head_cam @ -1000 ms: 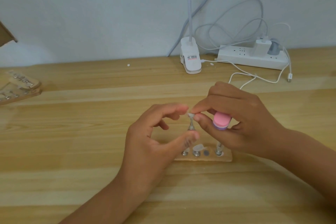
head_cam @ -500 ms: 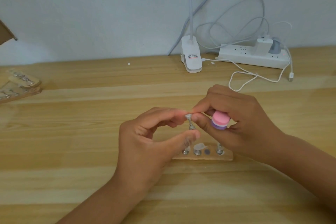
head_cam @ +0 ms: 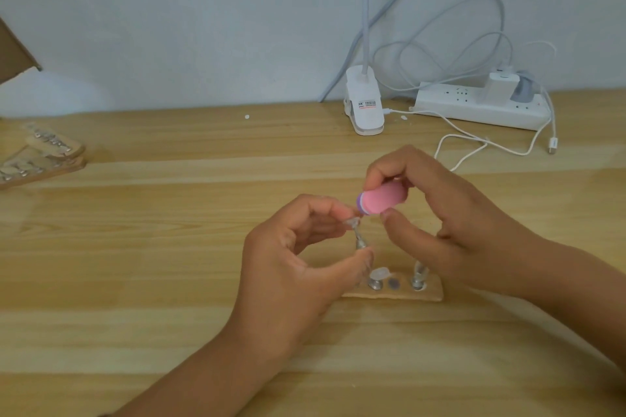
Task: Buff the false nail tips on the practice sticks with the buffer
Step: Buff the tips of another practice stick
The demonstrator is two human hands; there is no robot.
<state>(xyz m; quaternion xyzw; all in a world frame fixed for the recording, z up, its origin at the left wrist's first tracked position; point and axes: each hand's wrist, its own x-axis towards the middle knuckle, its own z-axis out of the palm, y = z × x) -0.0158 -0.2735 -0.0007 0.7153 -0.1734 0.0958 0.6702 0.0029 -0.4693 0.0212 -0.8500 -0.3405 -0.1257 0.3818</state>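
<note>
Thumb and forefinger of the right hand (head_cam: pixel 467 230) pinch the pink buffer (head_cam: pixel 382 201), whose purple end meets or sits just beside the clear nail tip (head_cam: pixel 352 222). The left hand (head_cam: pixel 294 278) pinches the practice stick (head_cam: pixel 359 241) bearing that tip, forefinger at the top and thumb at the foot, above the wooden holder (head_cam: pixel 432 295) where other sticks stand.

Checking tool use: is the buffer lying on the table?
No, the right hand grips the buffer by the practice stick in the left hand.
</note>
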